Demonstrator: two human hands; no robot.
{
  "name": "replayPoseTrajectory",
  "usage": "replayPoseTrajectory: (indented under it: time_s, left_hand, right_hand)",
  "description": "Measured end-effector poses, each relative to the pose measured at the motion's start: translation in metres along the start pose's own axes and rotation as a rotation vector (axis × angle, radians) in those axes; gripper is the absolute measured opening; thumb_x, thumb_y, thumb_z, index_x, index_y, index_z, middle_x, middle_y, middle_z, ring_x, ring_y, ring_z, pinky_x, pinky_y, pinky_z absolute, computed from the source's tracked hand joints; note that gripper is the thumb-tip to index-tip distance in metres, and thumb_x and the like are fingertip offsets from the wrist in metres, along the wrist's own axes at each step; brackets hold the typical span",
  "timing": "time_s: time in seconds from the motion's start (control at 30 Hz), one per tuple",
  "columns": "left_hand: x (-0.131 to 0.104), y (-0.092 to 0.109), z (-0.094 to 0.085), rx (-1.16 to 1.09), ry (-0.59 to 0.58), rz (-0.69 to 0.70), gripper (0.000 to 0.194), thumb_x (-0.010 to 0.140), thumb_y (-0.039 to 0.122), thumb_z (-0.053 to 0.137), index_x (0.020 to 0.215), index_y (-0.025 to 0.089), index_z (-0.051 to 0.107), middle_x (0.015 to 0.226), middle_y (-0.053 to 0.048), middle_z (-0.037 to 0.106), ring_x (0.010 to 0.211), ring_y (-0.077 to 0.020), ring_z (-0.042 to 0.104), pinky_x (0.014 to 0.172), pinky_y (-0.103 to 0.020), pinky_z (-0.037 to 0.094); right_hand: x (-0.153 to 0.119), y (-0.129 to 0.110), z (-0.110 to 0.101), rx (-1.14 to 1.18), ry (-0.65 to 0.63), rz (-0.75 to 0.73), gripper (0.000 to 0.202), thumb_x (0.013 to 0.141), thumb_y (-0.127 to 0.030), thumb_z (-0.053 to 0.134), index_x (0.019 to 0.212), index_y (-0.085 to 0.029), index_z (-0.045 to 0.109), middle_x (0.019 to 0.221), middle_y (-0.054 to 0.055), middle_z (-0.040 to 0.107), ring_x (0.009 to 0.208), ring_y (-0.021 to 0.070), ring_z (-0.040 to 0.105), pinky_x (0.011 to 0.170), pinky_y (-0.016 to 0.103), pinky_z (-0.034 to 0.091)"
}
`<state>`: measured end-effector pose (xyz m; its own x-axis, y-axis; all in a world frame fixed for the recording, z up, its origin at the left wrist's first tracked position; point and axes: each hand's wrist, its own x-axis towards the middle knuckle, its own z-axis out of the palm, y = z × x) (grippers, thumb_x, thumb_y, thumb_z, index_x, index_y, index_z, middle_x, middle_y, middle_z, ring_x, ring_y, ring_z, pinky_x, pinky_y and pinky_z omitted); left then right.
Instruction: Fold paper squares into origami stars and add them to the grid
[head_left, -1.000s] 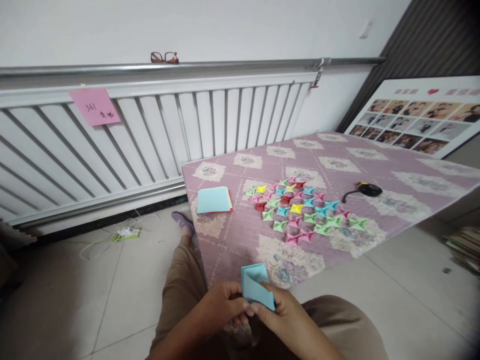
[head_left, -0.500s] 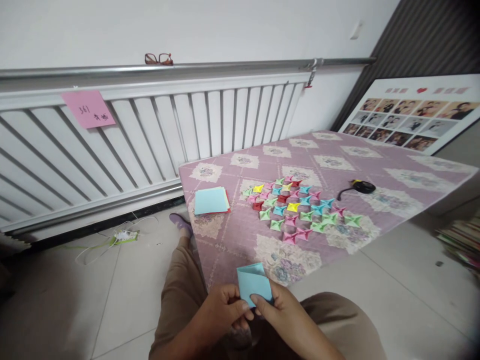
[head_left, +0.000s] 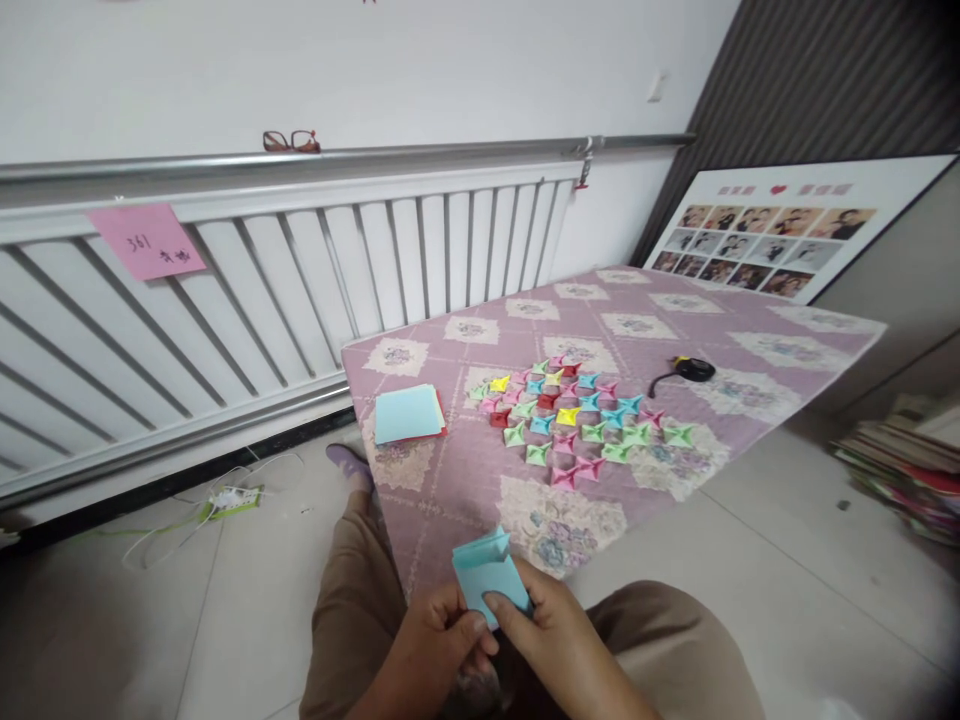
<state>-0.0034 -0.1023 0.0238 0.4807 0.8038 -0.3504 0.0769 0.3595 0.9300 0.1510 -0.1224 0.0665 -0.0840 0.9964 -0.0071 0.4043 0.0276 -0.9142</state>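
A folded sheet of light blue paper (head_left: pixel 484 583) is between my two hands, just off the near edge of the table. My left hand (head_left: pixel 444 628) pinches its lower left corner. On its lower right side, my right hand (head_left: pixel 534 612) grips it, thumb lying across the front. The layers gape at the top edge. Beyond it, several small folded paper shapes (head_left: pixel 568 416) in green, pink, blue, yellow and red lie in rows. To the left rests a stack of paper sheets (head_left: pixel 409 414), blue on top.
A flowered pink cloth covers the table (head_left: pixel 465 470). A black tape measure (head_left: pixel 694 369) lies towards its right. Behind runs a white radiator (head_left: pixel 420 260) with a pink note (head_left: pixel 146 242). A power strip (head_left: pixel 234 500) with cables is on the floor; a photo board (head_left: pixel 772 235) leans at right.
The blue paper's layers have spread further apart at the top, both hands still holding it. My view has shifted slightly, so the table and wall appear further left.
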Motion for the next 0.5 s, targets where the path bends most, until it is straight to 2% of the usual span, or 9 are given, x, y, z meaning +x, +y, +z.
replayPoseTrajectory:
  time_s: [0.1, 0.23, 0.33, 0.37, 0.43, 0.5]
  left_hand:
    - [0.001, -0.002, 0.0, -0.002, 0.002, 0.005, 0.029, 0.071, 0.044, 0.059, 0.073, 0.016, 0.056, 0.064, -0.001, 0.064, 0.048, -0.01, 0.053, 0.049, -0.023, 0.038]
    - [0.001, -0.004, -0.001, -0.018, 0.033, 0.009, 0.038, 0.069, 0.053, 0.061, 0.074, 0.015, 0.055, 0.062, -0.002, 0.062, 0.045, -0.0102, 0.052, 0.047, -0.023, 0.037]
    - [0.002, -0.008, -0.003, -0.012, 0.043, 0.025, 0.044, 0.068, 0.059, 0.062, 0.073, 0.015, 0.055, 0.061, -0.002, 0.062, 0.045, -0.0101, 0.051, 0.047, -0.023, 0.037]
    - [0.003, -0.009, -0.003, -0.009, 0.039, 0.033, 0.046, 0.068, 0.06, 0.062, 0.074, 0.015, 0.055, 0.062, -0.002, 0.062, 0.045, -0.0101, 0.051, 0.047, -0.023, 0.037]
    - [0.003, -0.013, -0.005, -0.007, 0.03, 0.049, 0.048, 0.069, 0.062, 0.061, 0.075, 0.015, 0.056, 0.063, -0.002, 0.062, 0.046, -0.0102, 0.052, 0.048, -0.023, 0.037]
    - [0.003, -0.017, -0.006, -0.005, 0.018, 0.058, 0.049, 0.07, 0.063, 0.061, 0.078, 0.015, 0.057, 0.064, -0.003, 0.063, 0.047, -0.0105, 0.053, 0.049, -0.023, 0.037]
  right_hand:
    - [-0.001, 0.0, 0.001, -0.006, 0.034, -0.004, 0.021, 0.086, -0.035, 0.047, 0.073, -0.02, 0.055, 0.07, -0.001, 0.056, 0.066, 0.0141, 0.052, 0.062, 0.023, 0.043]
    - [0.0, 0.0, 0.002, -0.086, 0.167, -0.041, 0.022, 0.084, -0.035, 0.05, 0.068, -0.021, 0.055, 0.071, 0.001, 0.056, 0.069, 0.0162, 0.055, 0.065, 0.025, 0.044]
    - [0.001, 0.0, 0.001, -0.033, 0.279, -0.055, 0.018, 0.08, -0.035, 0.054, 0.07, -0.021, 0.058, 0.099, 0.008, 0.059, 0.089, 0.0198, 0.057, 0.072, 0.027, 0.046]
    - [0.002, 0.0, 0.002, 0.018, 0.281, -0.039, 0.017, 0.078, -0.036, 0.056, 0.071, -0.021, 0.058, 0.105, 0.009, 0.059, 0.092, 0.0202, 0.058, 0.073, 0.027, 0.046]
    - [0.002, 0.001, 0.004, 0.17, 0.19, 0.02, 0.019, 0.078, -0.039, 0.057, 0.072, -0.021, 0.056, 0.094, 0.007, 0.063, 0.081, 0.0187, 0.06, 0.068, 0.028, 0.047]
    - [0.002, 0.002, 0.008, 0.337, 0.063, 0.082, 0.025, 0.08, -0.043, 0.056, 0.07, -0.021, 0.052, 0.066, 0.0, 0.06, 0.061, 0.0151, 0.057, 0.06, 0.027, 0.046]
